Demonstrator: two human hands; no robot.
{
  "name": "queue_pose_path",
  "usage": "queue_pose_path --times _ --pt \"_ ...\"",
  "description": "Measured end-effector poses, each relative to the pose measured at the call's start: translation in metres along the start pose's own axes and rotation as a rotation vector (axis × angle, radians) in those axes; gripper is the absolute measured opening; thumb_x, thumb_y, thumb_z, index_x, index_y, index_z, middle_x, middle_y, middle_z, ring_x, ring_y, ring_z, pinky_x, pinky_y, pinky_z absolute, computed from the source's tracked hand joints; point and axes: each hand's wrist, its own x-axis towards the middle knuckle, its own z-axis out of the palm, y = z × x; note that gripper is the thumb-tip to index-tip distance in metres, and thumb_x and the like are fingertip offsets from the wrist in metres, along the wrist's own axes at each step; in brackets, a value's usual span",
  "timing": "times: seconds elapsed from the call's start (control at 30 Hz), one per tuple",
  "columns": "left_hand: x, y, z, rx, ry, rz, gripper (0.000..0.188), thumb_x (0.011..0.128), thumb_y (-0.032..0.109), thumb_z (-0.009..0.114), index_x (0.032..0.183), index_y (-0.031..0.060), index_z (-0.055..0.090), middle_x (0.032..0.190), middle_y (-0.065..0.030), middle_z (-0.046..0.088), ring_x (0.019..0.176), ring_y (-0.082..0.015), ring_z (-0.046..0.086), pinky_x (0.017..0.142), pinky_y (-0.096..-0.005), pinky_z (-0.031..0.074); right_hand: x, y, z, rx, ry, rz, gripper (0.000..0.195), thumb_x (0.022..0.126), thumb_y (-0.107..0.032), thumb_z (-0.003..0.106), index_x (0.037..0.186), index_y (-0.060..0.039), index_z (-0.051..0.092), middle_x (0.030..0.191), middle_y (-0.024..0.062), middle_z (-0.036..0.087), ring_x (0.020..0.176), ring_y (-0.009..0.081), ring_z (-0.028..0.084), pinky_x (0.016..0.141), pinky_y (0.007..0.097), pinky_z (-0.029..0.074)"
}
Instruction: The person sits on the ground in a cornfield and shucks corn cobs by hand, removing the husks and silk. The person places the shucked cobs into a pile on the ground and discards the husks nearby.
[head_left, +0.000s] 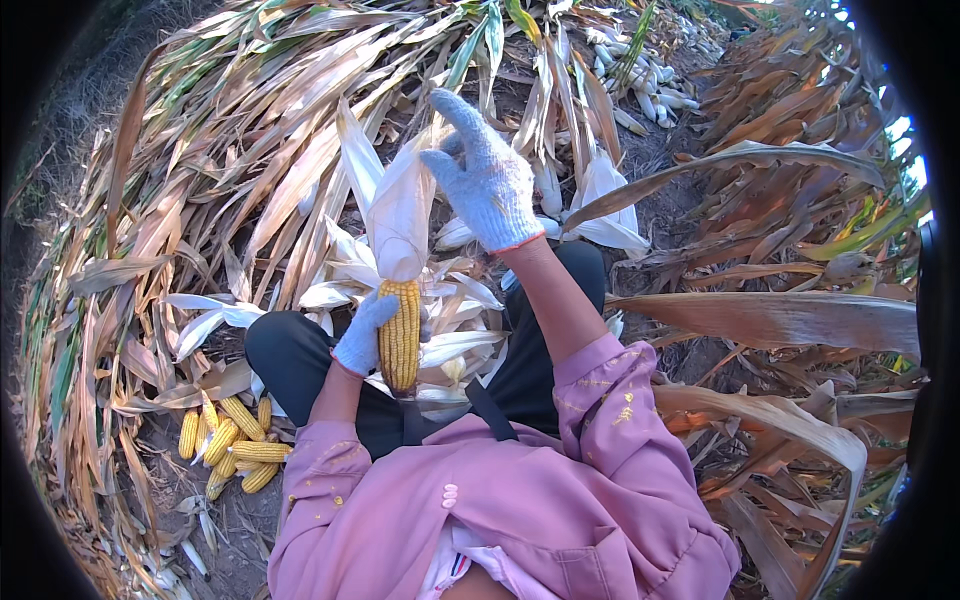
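My left hand (363, 335), in a pale knitted work glove, grips a yellow corn cob (400, 330) whose dark-tipped end points toward my body. From the cob's far end, peeled pale husk leaves (401, 217) stand out away from me. My right hand (484, 176), gloved the same way with an orange-red cuff edge, is raised just right of those husk leaves, its fingers apart and nothing visible in it. Stripped husks (459, 343) lie on the ground between my knees.
At the lower left, several bare yellow cobs (240, 444) lie heaped on the soil. Cut dry corn stalks (247, 112) spread across the left and front. Several cobs in pale husks (649, 82) lie at the upper right. Dry corn leaves (780, 319) reach in from the right.
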Motion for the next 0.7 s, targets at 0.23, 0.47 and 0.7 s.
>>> queue_pose_path --times 0.23,0.47,0.7 --pt "0.005 -0.004 0.004 0.056 0.001 -0.006 0.061 0.084 0.041 0.070 0.123 -0.0010 0.049 0.094 -0.0145 0.065 0.081 -0.0274 0.068 0.075 -0.0399 0.059 0.009 0.023 -0.004 -0.157 0.135 -0.256 0.013 0.085 -0.023 0.067 0.097 -0.0198 0.072 0.084 0.0054 0.066 0.077 0.0269 0.068 0.067 0.0377 0.055" --pt "0.006 -0.003 0.012 0.042 0.072 0.009 0.058 0.086 0.045 0.067 0.118 -0.0008 0.052 0.092 -0.0138 0.064 0.079 -0.0267 0.068 0.074 -0.0396 0.059 -0.010 0.022 -0.006 -0.075 0.154 -0.288 0.013 0.082 -0.015 0.070 0.095 -0.0173 0.072 0.090 0.0053 0.068 0.079 0.0258 0.069 0.069 0.0346 0.057" --pt "0.016 -0.013 -0.012 -0.040 0.223 -0.042 0.054 0.091 0.050 0.060 0.112 0.0000 0.055 0.088 -0.0138 0.065 0.077 -0.0286 0.068 0.073 -0.0418 0.058 -0.033 0.012 -0.007 -0.004 0.072 -0.348 0.016 0.083 -0.010 0.071 0.098 -0.0106 0.067 0.093 0.0087 0.068 0.080 0.0280 0.069 0.069 0.0353 0.057"
